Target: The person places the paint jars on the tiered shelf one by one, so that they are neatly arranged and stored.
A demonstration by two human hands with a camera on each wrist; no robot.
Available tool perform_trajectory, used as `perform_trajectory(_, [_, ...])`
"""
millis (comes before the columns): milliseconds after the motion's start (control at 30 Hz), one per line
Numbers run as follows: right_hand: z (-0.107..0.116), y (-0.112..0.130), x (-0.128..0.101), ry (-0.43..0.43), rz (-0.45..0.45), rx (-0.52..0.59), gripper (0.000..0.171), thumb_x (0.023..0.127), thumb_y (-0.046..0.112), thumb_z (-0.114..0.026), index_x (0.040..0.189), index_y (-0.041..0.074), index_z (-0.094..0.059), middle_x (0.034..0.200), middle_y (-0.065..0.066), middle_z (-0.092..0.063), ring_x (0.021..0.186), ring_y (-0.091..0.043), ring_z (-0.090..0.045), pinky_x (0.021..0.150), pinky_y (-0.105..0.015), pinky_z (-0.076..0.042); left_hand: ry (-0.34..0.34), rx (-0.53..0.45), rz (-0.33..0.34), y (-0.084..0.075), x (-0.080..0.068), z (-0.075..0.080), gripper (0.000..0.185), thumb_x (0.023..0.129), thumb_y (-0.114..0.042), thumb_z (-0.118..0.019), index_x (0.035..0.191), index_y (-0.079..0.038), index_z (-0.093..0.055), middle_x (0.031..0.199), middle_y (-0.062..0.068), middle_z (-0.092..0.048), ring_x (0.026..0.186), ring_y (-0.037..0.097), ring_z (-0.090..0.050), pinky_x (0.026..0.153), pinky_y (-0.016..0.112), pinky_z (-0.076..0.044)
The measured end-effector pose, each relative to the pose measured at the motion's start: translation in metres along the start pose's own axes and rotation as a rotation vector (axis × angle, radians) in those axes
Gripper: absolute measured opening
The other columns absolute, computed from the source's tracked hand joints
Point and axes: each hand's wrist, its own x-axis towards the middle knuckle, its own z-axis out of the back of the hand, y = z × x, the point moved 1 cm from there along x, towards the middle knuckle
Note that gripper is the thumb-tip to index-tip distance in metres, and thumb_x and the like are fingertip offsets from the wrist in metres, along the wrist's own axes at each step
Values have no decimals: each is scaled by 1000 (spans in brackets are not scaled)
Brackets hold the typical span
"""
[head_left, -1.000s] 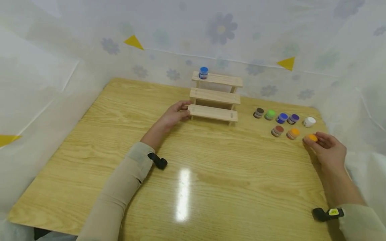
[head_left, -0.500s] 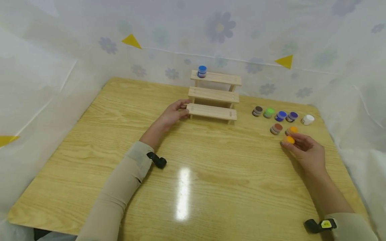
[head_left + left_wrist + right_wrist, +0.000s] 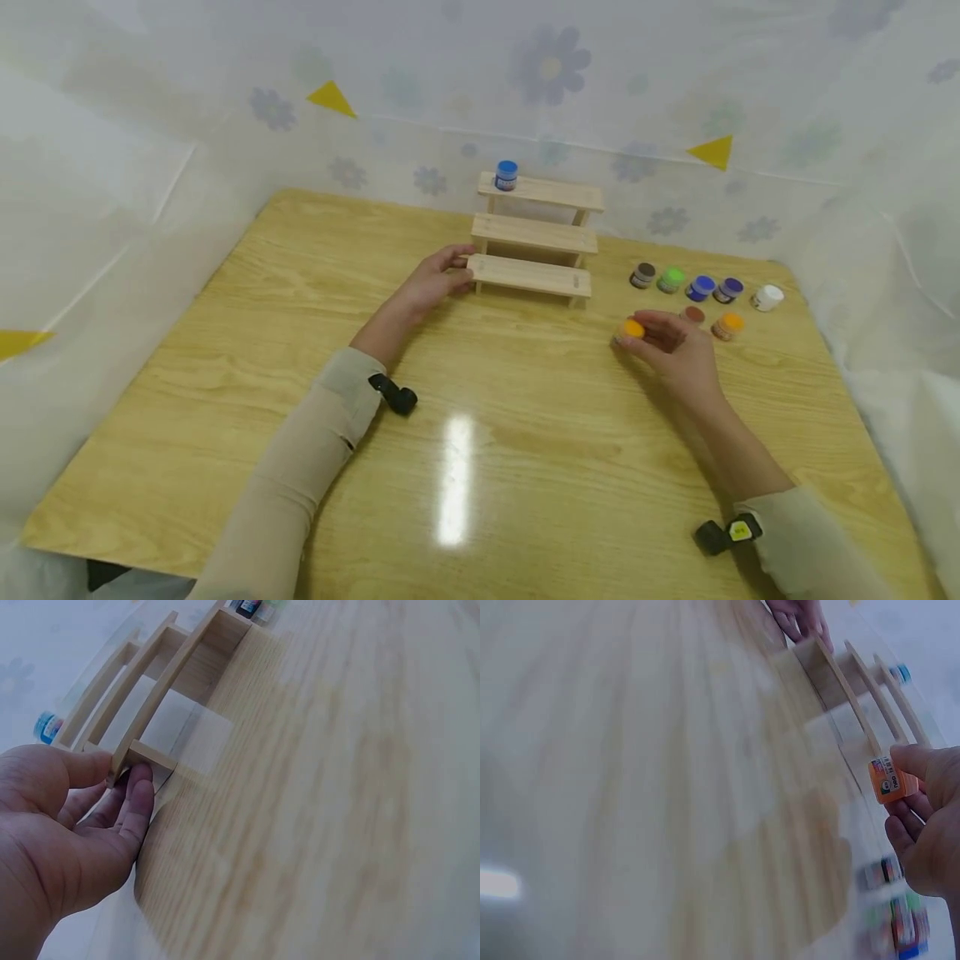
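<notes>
My right hand [image 3: 678,358] pinches a small orange paint jar [image 3: 887,780] between thumb and fingers, over the table right of the stand. A three-step wooden display stand [image 3: 528,276] stands at the back of the table. At the left end of its lowest step, my left hand [image 3: 433,285] grips the board, thumb on the board and fingers by the leg in the left wrist view. On the top step, at the left, sits a light blue paint jar [image 3: 506,176].
Several paint jars stand at the right: black [image 3: 642,276], green [image 3: 671,280], blue [image 3: 701,288], purple [image 3: 728,290], white [image 3: 767,297] and orange [image 3: 727,327]. A brown jar [image 3: 693,315] is partly hidden by the right hand. A flowered sheet [image 3: 420,75] hangs behind the table.
My right hand has carried the orange paint jar leftward from the right side of the table, past the other jars, toward the stand. The left hand stays at the stand's lowest step.
</notes>
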Motion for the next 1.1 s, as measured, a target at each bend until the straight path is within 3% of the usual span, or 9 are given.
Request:
perform_trajectory(167, [-36,26,16,75,80,52,43,86,5,-78,124,-6,-62,122,-24,-64,110,-29,-63,90,-22,-55,-17,-11,-25,1,2,0,46,101,-8,-57,146,-12,-47,133,16,-48,113,29,-56,101,39,-50])
perform_trajectory(400, [-66,58,39,72,176,13,39,87,6,-76,123,-4,-64,120,-20,-66,108,-33,-63,92,-29,-55,-27,3,-7,1,5,-2,46,101,-8,-58,146,-12,-48,133,16,-50,111,29,-60,98,38,-52])
perform_trajectory(633, [-81,81,73,77,183,80,40,88,8,-76,125,-2,-64,120,-18,-67,106,-26,-64,88,-25,-55,-43,7,-6,-1,3,0,46,101,-6,-57,145,-12,-48,131,16,-51,111,30,-60,98,39,-52])
perform_trajectory(867, [-89,99,122,5,219,162,40,89,9,-75,125,-3,-63,118,-17,-67,104,-22,-64,87,-22,-55,-41,12,-12,0,4,3,45,101,-7,-57,145,-12,-49,132,17,-50,113,30,-59,99,39,-51])
perform_trajectory(1100, [-92,96,172,-40,170,94,42,90,17,-73,129,9,-62,125,-8,-65,113,-19,-61,97,-25,-52,-33,29,-8,3,5,1,45,101,-9,-57,145,-15,-49,131,15,-50,111,29,-60,96,39,-53])
